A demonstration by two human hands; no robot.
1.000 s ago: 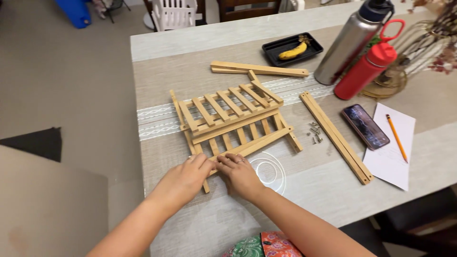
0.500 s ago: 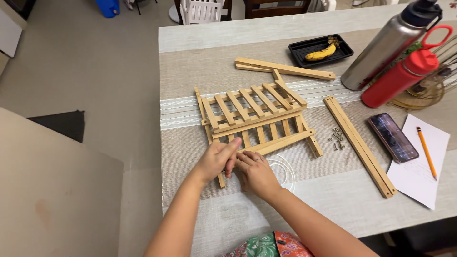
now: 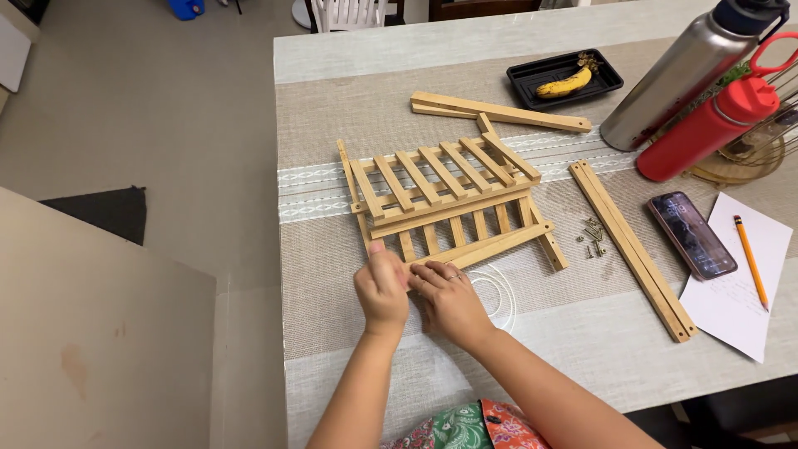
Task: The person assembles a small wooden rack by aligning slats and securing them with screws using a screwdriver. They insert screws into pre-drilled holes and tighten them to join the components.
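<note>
Hands, left (image 3: 381, 289) and right (image 3: 448, 299), touch two stacked slatted racks (image 3: 445, 195).

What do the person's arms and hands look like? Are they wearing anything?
Both arms are bare, with no sleeves showing. The right hand has a thin ring on one finger. The left hand has no ring I can see. There are no gloves or watches.

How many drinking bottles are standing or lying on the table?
2, both at the far right: a steel bottle with a dark cap, and a red bottle beside it, nearer the phone. Neither is hidden.
</note>
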